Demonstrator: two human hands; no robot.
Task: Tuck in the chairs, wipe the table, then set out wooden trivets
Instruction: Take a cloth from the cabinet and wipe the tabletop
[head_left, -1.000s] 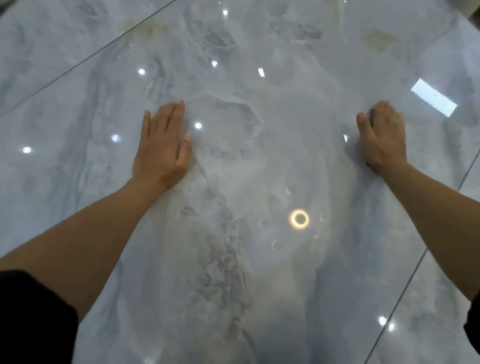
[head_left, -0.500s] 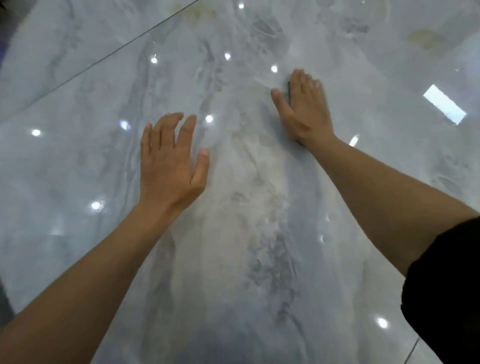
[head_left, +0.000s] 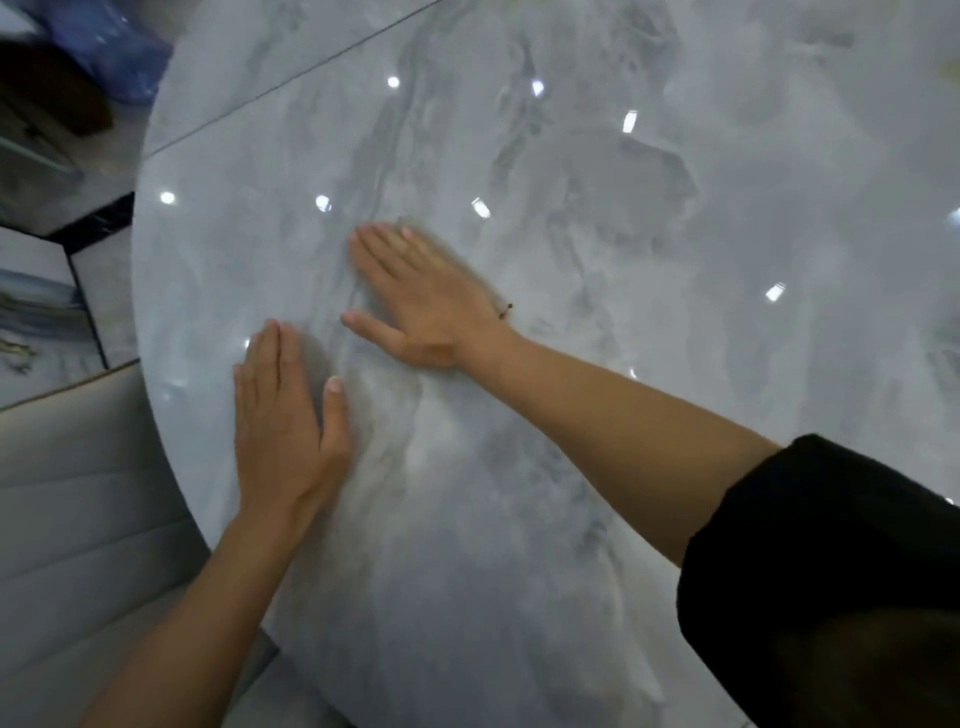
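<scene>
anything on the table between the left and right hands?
Nothing. In the head view, only a bare strip of grey marble table shows between the left hand and the right hand, both flat on it.

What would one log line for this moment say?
step: wipe table | left hand: flat on top | right hand: flat, blurred | chair: beside table edge

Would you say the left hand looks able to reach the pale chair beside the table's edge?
Probably yes: the left hand lies flat on the table near its rim, holding nothing, and the chair sits just past that rim on the same side, with nothing visible between them.
</scene>
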